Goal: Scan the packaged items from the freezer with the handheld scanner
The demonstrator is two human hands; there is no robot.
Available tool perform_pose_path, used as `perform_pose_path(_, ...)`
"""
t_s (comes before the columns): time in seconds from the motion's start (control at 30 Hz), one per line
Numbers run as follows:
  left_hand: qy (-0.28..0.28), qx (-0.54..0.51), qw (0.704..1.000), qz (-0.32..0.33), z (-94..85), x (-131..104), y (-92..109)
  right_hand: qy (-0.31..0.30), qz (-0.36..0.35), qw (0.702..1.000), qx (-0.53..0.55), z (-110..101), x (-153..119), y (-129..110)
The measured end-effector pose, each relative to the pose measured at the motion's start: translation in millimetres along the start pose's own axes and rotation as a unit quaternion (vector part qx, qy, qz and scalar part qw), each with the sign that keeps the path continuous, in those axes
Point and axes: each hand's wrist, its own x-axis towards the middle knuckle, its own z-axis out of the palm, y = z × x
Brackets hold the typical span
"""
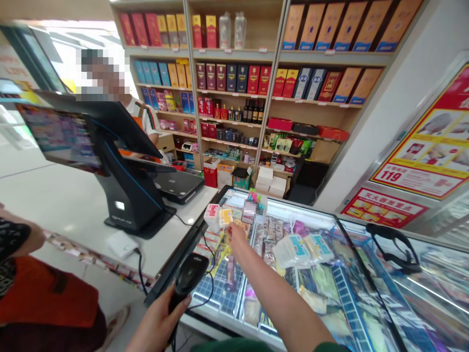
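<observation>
My left hand (166, 313) is wrapped around the handle of a black barcode scanner (192, 271), its head tilted up over the near left edge of the glass-topped display case (234, 293). My right arm stretches across the glass. At its end, my right hand (235, 233) has its fingers closed at the lower edge of a small white pack with a yellow label (226, 216). Touching that pack on the left is a white pack with a red label (212, 213). Several clear packs with blue labels (304, 249) lie on the glass right of my forearm.
A checkout terminal (128, 195) stands on the white counter (73, 205) at left. One person (146, 122) is behind it; another person's orange apron (51, 293) shows at lower left. A scanner cable (211, 283) crosses the glass. A black strap (395, 249) lies at right.
</observation>
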Motion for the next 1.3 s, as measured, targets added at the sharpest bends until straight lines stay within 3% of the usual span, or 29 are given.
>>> perform_pose_path(0.17,-0.053,-0.001,0.999,0.008,12.8,3.4,11.4,-0.001,-0.026,0.999,-0.028,-61.4,-9.7,4.9)
perform_pose_path(0.33,-0.098,0.036,0.994,0.022,25.9,6.8,28.3,-0.009,-0.114,0.992,-0.058,-120.1,-36.5,0.8)
perform_pose_path(0.57,-0.18,0.076,0.979,0.057,43.3,11.2,52.3,-0.022,-0.217,0.965,-0.144,-175.3,-81.0,-11.1)
perform_pose_path(0.8,-0.224,0.093,0.968,0.064,56.4,16.8,58.8,-0.008,-0.278,0.931,-0.237,-194.4,-104.0,-17.2)
perform_pose_path(1.3,-0.239,0.096,0.964,0.063,61.4,20.6,58.4,-0.014,-0.274,0.934,-0.228,-204.1,-112.5,-17.0)
